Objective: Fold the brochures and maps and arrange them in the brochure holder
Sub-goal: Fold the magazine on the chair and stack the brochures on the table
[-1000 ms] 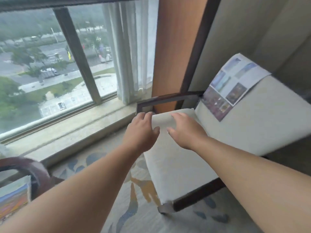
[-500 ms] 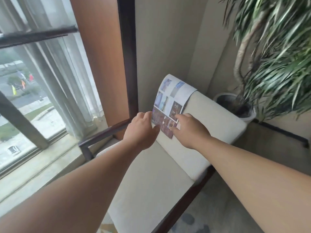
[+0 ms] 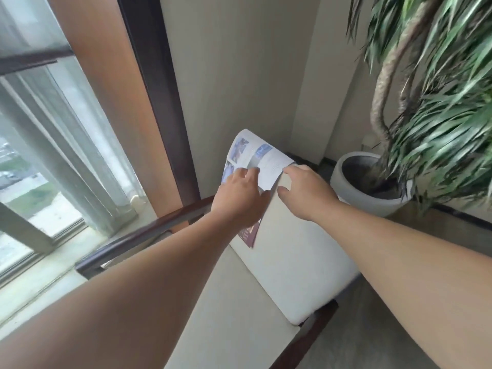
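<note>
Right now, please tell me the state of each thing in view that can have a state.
brochure: unfolded, draped over the top of the chair.
left hand: on the brochure, fingers bent; whether it pinches the paper cannot be told.
right hand: fingertip touching the brochure's right edge, thumb spread apart.
chair: upright, carrying the brochure.
plant pot: upright, holding a plant.

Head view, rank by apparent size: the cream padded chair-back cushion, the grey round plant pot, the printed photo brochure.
1. Cream padded chair-back cushion, clearly largest.
2-3. Grey round plant pot and printed photo brochure look about alike; the left hand hides part of the brochure, so no ranking.
</note>
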